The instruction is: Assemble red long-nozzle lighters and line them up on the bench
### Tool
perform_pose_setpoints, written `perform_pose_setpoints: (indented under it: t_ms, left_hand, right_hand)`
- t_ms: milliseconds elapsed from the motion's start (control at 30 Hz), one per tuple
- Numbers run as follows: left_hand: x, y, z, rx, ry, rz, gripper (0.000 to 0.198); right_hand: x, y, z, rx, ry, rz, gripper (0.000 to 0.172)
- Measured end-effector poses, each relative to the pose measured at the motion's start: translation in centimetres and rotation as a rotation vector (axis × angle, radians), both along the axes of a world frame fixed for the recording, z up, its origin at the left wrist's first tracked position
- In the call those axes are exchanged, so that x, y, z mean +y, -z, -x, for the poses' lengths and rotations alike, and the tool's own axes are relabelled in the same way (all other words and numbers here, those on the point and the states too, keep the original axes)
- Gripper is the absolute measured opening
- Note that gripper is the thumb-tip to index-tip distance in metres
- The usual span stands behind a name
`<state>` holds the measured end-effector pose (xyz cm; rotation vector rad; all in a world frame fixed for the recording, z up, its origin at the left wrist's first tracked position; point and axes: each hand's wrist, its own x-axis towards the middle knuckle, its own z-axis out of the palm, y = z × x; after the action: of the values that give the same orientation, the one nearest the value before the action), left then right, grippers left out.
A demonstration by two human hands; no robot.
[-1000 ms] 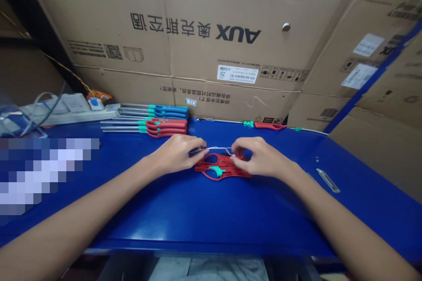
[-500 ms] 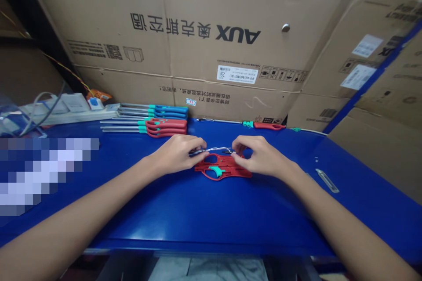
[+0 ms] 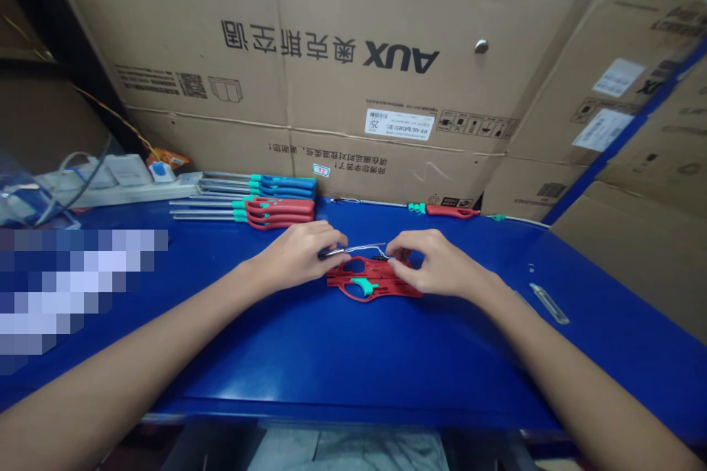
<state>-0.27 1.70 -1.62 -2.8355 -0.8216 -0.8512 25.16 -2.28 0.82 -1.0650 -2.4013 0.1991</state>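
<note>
Between the thumb and fingers of my left hand [image 3: 303, 254] is a slim dark part, from which a thin metal rod and a white wire [image 3: 364, 247] run to the right. The fingers of my right hand [image 3: 434, 261] close around the wire's other end and a small black piece, mostly hidden by the fingertips. Just below both hands lies an open red lighter handle shell [image 3: 395, 281] with a turquoise trigger [image 3: 362, 285] in it. My right hand overlaps the shell's right end.
Several red lighters [image 3: 281, 213] and blue lighters [image 3: 290, 185] lie stacked behind my left hand. A red handle [image 3: 450, 211] with a metal tube lies along the cardboard [image 3: 331, 103]. To the right is a clear plastic piece [image 3: 549, 304]. A power strip [image 3: 132, 193] stands at back left.
The wire and rod between my hands now spread apart, with the rod's tip showing free near my right fingers. My hands have barely shifted; the shell stays put.
</note>
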Motion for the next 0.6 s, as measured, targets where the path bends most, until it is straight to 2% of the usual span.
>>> perform_pose_setpoints:
  t_ms: [267, 600]
  left_hand:
    - [-0.05, -0.23, 0.0, 0.026, 0.01, 0.003, 0.019]
    - [-0.07, -0.4, 0.06, 0.051, 0.04, 0.088, 0.019]
  right_hand:
    - [0.08, -0.42, -0.2, 0.02, -0.002, 0.182, 0.015]
    - [0.25, -0.94, -0.32, 0.0, 0.022, 0.391, 0.018]
